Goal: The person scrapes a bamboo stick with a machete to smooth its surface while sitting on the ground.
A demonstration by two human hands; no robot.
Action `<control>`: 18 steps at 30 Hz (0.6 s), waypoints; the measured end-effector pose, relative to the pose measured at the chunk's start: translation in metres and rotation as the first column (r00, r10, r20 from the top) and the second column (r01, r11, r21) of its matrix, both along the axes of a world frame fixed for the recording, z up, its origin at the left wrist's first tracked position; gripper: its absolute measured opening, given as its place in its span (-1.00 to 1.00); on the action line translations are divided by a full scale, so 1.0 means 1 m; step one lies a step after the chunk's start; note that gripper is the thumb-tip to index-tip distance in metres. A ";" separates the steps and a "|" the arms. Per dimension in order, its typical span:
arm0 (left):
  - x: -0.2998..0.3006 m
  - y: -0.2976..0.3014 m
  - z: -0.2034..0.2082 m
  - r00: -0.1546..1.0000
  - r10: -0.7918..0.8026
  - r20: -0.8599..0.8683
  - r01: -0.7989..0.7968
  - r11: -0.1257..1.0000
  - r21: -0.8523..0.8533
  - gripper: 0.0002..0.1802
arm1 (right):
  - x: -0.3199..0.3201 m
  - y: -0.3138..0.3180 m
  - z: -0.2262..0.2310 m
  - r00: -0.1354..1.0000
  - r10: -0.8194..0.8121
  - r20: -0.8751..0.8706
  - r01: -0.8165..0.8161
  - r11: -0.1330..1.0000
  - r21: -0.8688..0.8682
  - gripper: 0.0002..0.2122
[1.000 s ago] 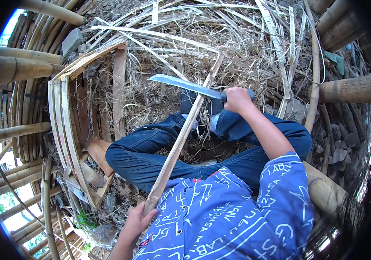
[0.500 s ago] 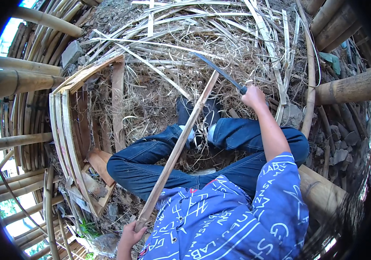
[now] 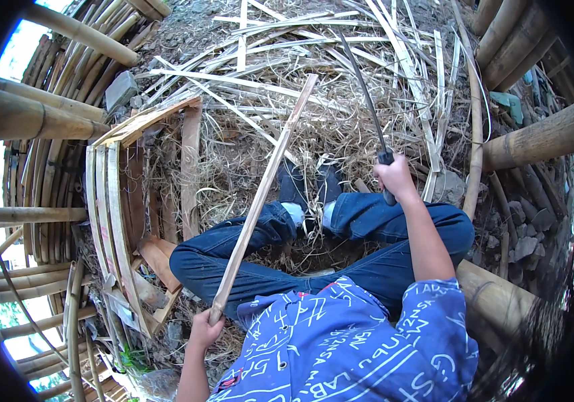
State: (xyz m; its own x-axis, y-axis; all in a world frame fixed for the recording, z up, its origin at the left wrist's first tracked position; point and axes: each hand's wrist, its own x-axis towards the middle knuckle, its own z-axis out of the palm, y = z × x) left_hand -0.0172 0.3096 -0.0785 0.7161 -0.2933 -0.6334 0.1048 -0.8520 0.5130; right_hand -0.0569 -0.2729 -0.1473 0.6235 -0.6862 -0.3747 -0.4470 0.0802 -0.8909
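Observation:
My left hand is closed round the near end of a long, narrow bamboo strip. The strip slants up and away over my left leg, its far end above the shavings beyond my feet. In my right hand, the fingers wrap the dark handle of a long knife. Its thin, dark blade points away from me and leans a little to the left. Blade and strip are apart, with shavings visible between them.
A wooden crate stands to my left. Pale split strips and curled shavings litter the ground ahead. Thick bamboo poles and stones lie to the right. A grey block rests at the far left.
The knife has swung from lying across near the strip's far end to pointing away, apart from it. My right hand has come slightly nearer; my left hand has risen with the strip.

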 end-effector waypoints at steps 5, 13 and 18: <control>0.028 -0.030 -0.006 0.985 -0.011 -0.171 0.004 0.999 -0.044 -0.67 | -0.021 0.026 0.006 0.998 0.061 -0.018 -0.061 0.998 0.014 -0.92; 0.045 -0.081 -0.023 0.926 -0.075 -0.369 0.000 0.980 -0.197 -0.88 | -0.019 0.056 -0.006 0.993 0.116 -0.001 -0.115 0.985 0.129 -0.90; 0.050 -0.108 -0.003 0.827 0.187 -0.530 -0.207 0.978 0.022 -0.87 | -0.018 0.056 -0.011 0.995 0.100 -0.002 -0.097 0.970 0.224 -0.93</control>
State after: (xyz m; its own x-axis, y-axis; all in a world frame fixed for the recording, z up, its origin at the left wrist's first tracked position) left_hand 0.0328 0.2021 -0.0818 0.3217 -0.2107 -0.9231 0.5314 -0.7667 0.3602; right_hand -0.0748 -0.2174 -0.1581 0.6779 -0.5191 -0.5205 -0.4746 0.2317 -0.8492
